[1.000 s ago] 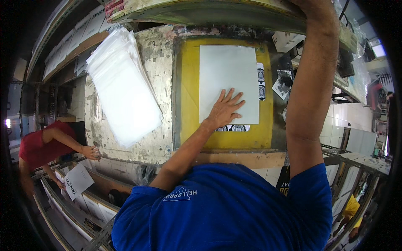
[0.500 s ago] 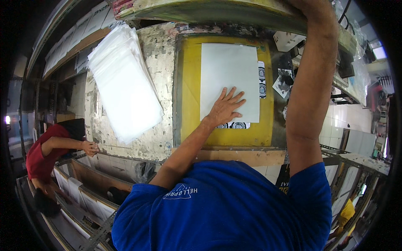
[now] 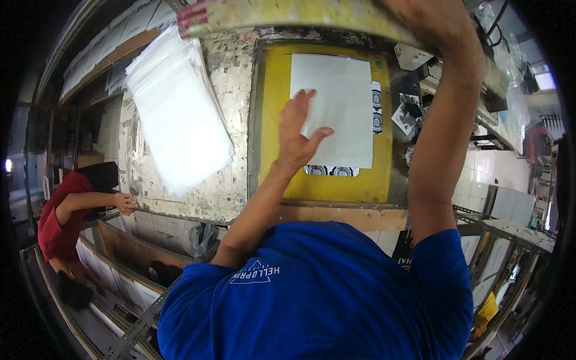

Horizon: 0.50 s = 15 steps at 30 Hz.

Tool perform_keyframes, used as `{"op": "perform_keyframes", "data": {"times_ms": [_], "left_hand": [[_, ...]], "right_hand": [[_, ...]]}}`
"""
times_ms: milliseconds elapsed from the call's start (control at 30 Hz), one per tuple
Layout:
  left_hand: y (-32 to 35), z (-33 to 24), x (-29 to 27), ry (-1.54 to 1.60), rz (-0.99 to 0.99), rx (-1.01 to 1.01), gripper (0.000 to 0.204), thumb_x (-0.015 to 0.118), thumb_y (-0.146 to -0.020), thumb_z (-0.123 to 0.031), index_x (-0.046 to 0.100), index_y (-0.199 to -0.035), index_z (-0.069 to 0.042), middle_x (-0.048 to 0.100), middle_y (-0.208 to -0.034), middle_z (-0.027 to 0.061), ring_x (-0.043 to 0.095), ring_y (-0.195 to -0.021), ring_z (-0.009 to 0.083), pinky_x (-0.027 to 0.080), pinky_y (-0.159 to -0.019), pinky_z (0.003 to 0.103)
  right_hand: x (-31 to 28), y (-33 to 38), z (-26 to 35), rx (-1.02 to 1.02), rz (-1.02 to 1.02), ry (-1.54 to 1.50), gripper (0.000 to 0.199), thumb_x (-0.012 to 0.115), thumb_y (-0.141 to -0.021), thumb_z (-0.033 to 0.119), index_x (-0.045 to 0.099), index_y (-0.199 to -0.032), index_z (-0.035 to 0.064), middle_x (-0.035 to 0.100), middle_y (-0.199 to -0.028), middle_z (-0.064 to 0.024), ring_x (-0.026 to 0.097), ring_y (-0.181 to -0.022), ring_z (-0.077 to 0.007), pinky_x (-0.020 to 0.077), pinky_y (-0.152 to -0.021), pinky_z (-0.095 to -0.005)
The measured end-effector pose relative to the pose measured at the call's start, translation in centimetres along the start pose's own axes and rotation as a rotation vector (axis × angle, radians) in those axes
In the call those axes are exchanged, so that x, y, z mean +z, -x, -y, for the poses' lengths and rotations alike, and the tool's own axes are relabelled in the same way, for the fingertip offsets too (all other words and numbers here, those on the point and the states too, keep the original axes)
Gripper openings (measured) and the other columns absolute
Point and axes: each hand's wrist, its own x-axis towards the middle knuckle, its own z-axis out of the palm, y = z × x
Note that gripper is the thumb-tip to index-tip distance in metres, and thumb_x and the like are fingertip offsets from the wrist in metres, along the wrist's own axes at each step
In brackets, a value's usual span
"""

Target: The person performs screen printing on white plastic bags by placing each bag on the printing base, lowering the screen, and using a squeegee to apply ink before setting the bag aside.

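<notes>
A pale sheet or bag [image 3: 345, 120] lies flat on a yellow board [image 3: 279, 189], covering most of a printed card with black round designs [image 3: 331, 171] that shows along its near and right edges. My left hand [image 3: 297, 135] is over the sheet's left side, fingers stretched out and thumb apart, holding nothing; whether it touches the sheet I cannot tell. My right arm reaches up to the far edge, where my right hand [image 3: 423, 23], blurred and partly cut off, grips a paint-stained wooden frame [image 3: 288, 17] that hangs above the board's far side.
A stack of white translucent bags [image 3: 180, 120] lies on the worn, paint-spotted table [image 3: 231, 72] to the left. An ink-smeared paper [image 3: 407, 114] is right of the board. A person in a red shirt [image 3: 63, 207] bends at the far left beside shelves of boxes.
My left hand has lifted from flat on the sheet and shifted left and away from me. The wooden frame, with my right hand on it, has swung lower and tilted in view.
</notes>
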Motion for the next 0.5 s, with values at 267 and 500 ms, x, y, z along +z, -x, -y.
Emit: {"op": "perform_keyframes", "data": {"times_ms": [267,500], "left_hand": [[4.1,-5.0,-9.1,0.667,-0.410,-0.436,0.113,0.098,-0.062,-0.013,0.034,-0.154,0.006,0.061,-0.130,0.0121,0.059,-0.120,0.0257,0.048,-0.106,0.041],[17.0,4.1,-6.9,0.316,-0.185,-0.530,0.099,0.097,-0.061,-0.009,0.047,-0.146,0.005,0.059,-0.134,0.0139,0.058,-0.121,0.0242,0.048,-0.105,0.037]], "right_hand": [[5.5,14.4,5.0,-0.023,0.061,0.051,0.063,0.080,-0.067,0.004,0.074,-0.127,0.0204,0.060,-0.082,-0.0118,0.057,-0.074,-0.0301,0.0485,-0.070,-0.0396],[16.7,25.3,2.1,0.101,0.197,-0.180,0.060,0.081,-0.074,0.021,0.069,-0.133,0.0221,0.057,-0.084,-0.0108,0.057,-0.078,-0.0313,0.0449,-0.080,-0.0416]]}}
